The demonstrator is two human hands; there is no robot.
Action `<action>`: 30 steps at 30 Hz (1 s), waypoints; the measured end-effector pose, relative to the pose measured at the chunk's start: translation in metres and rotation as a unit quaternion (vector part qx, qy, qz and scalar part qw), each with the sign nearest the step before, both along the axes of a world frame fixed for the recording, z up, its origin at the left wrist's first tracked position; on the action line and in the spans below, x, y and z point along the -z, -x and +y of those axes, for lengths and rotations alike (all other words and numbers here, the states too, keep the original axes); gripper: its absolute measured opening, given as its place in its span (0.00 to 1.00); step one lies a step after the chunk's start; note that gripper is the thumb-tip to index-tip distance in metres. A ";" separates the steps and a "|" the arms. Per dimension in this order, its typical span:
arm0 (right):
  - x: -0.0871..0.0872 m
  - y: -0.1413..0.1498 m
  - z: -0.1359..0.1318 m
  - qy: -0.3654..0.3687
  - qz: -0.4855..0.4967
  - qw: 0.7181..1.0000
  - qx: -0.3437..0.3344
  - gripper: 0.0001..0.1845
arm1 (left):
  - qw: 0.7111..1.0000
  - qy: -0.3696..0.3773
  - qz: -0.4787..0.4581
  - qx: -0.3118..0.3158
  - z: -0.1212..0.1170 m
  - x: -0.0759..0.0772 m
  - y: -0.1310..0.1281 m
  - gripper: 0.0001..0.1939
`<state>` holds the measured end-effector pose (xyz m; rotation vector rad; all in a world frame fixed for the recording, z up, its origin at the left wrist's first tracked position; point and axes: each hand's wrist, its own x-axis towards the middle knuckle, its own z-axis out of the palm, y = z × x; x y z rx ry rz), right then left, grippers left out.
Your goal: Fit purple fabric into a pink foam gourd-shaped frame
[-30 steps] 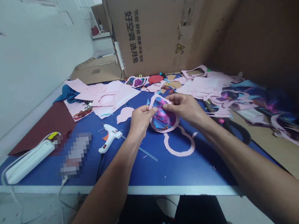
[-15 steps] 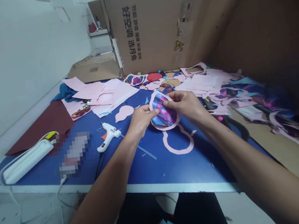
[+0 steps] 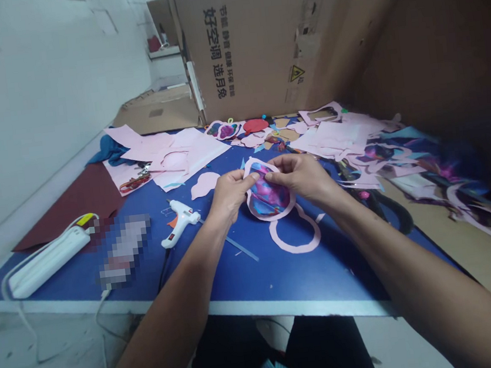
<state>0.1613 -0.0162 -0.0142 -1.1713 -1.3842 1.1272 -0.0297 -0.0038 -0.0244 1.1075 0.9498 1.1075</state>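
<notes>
Between my hands, above the blue table (image 3: 248, 284), is a gourd-shaped cutout (image 3: 269, 199) with a pale pink border and a shiny blue-purple centre. My left hand (image 3: 231, 194) pinches its upper left edge, thumb on the front. On its upper right, my right hand (image 3: 300, 175) grips it with the thumb on the shiny face; the fingers behind are partly hidden. Just below lies a pink gourd-outline frame (image 3: 297, 248). A solid pink gourd shape (image 3: 205, 185) rests left of my left hand. Nearby, a white glue gun (image 3: 180, 221) lies with a glue stick (image 3: 241, 248) extending from its rear.
White power strips (image 3: 50, 262) and a pixelated item (image 3: 124, 251) lie at left, beside a dark red sheet (image 3: 71, 207). Pink paper sheets (image 3: 192, 146) and scraps (image 3: 350, 136) cover the back and right. A large cardboard box (image 3: 256, 47) stands behind.
The gourd cutout has tilted and come slightly lower, and both thumbs have shifted a little on it. The view has moved slightly. Both hands keep their hold.
</notes>
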 end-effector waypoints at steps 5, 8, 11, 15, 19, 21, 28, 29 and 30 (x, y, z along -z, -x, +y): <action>-0.003 -0.008 0.001 -0.027 -0.082 0.996 -0.003 0.23 | 1.000 -0.006 0.011 -0.029 0.005 0.000 0.004 0.18; -0.008 -0.023 0.002 -0.059 -0.222 0.972 0.044 0.18 | 0.996 -0.013 0.001 -0.088 0.015 -0.001 0.014 0.21; -0.012 -0.037 0.003 -0.040 -0.348 0.935 0.050 0.14 | 0.992 -0.010 -0.016 -0.124 0.026 -0.002 0.026 0.18; -0.009 -0.041 0.004 -0.020 -0.445 0.895 -0.009 0.16 | 0.989 -0.016 -0.032 -0.144 0.031 -0.003 0.033 0.14; -0.003 -0.034 0.004 -0.008 -0.481 0.872 -0.087 0.20 | 0.988 -0.011 -0.027 -0.150 0.029 -0.004 0.032 0.20; -0.002 -0.032 0.004 -0.019 -0.486 0.865 -0.124 0.22 | 0.988 -0.008 -0.027 -0.150 0.028 -0.004 0.031 0.20; -0.001 -0.037 0.006 -0.040 -0.494 0.857 -0.142 0.20 | 0.987 -0.004 -0.030 -0.155 0.029 -0.005 0.030 0.17; -0.001 -0.039 0.006 -0.039 -0.493 0.859 -0.134 0.20 | 0.987 -0.003 -0.030 -0.156 0.029 -0.005 0.031 0.17; 0.000 -0.040 0.007 -0.039 -0.492 0.860 -0.130 0.20 | 0.987 -0.003 -0.030 -0.156 0.029 -0.004 0.031 0.17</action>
